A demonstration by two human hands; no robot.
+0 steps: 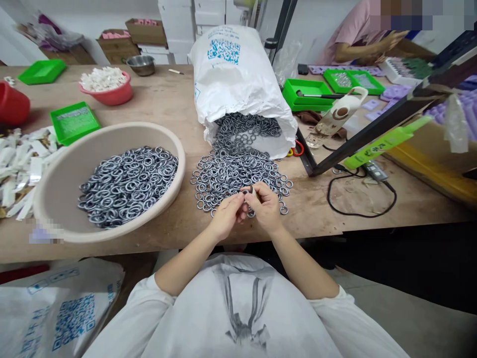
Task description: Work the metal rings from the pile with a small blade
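Observation:
My left hand [228, 215] pinches a grey ring [246, 193] between thumb and fingers, just above the near edge of the ring pile [238, 174]. Close against it, my right hand [267, 206] is closed with its thumb at the ring. A small dark piece, perhaps a blade or tool, sticks up from the right fingers; its kind cannot be made out. Loose grey rings spill across the table from the mouth of a white sack [238, 64]. To the left, a large beige basin [48, 199] holds many similar rings.
Left of the basin lie white plastic pieces [15, 169] and a green tray [74, 122]. Behind stand a pink bowl [119, 94] and a metal bowl [141, 65]. A dark metal frame [350, 144] and black cable [357, 214] are at right. Another person [354, 35] sits at the back right.

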